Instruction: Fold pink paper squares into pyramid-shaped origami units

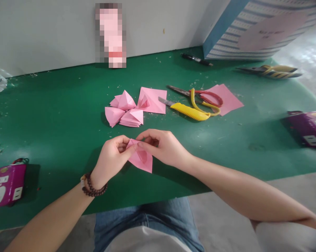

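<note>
Between my two hands, just above the green table (69,140), is a pink sheet of folding paper (143,159) with crease lines in it. My left hand (114,152), a beaded bracelet (95,185) on its wrist, pinches the paper's upper left edge. At the upper edge my right hand (160,145) also pinches it, thumb on top. Beyond the hands lie folded pink paper pieces (123,101) in a cluster. A pink square sheet (158,99) with a raised fold touches them on the right.
Right of the cluster, a yellow utility knife (191,111) lies by scissors (210,98), with pink sheets (230,99) partly underneath. Farther back are a pen (197,59), yellow-handled pliers (273,71) and a striped box (252,31). Purple power strips (311,127) sit at both sides.
</note>
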Motion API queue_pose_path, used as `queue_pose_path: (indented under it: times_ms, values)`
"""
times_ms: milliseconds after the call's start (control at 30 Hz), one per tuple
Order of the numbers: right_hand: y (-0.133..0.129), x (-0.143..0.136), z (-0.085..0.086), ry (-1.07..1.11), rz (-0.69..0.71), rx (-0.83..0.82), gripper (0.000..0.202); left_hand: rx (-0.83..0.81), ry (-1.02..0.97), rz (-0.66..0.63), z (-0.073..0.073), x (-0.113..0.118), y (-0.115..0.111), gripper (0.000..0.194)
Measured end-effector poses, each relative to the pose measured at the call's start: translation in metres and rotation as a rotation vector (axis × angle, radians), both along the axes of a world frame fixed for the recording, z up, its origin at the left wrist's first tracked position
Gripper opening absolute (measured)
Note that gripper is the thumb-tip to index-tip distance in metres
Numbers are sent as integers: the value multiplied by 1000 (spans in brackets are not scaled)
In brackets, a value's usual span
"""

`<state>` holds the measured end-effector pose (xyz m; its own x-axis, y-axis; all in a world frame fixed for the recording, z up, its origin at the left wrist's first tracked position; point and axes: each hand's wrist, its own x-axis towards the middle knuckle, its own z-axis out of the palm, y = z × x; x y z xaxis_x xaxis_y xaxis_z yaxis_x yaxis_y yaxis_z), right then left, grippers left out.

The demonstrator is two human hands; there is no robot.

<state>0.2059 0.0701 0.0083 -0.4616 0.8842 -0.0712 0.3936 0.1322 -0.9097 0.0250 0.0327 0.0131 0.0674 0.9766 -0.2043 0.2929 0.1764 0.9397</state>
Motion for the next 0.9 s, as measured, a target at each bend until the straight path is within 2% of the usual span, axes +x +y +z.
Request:
queue_pose_path:
  times_ms: [200, 433, 567, 667, 833, 900]
  values:
    - [-1, 0, 2, 11, 20, -16, 11, 51, 42, -25, 3, 1, 0, 19]
    - [-2, 0, 4, 25, 23, -12, 12, 69, 66, 13, 3, 1, -1, 29]
    - [-2, 2, 4, 22, 23, -2, 11, 37, -19, 21, 2, 1, 0, 12]
    - [-2, 2, 3, 53, 35, -23, 13, 24, -63, 43, 1, 2, 0, 13]
    - [0, 1, 1, 114, 44, -114, 6, 60, 5, 49, 3, 0, -2, 11]
    - [1, 2, 1, 107, 71, -160, 10, 67, 14, 42, 3, -1, -3, 10]
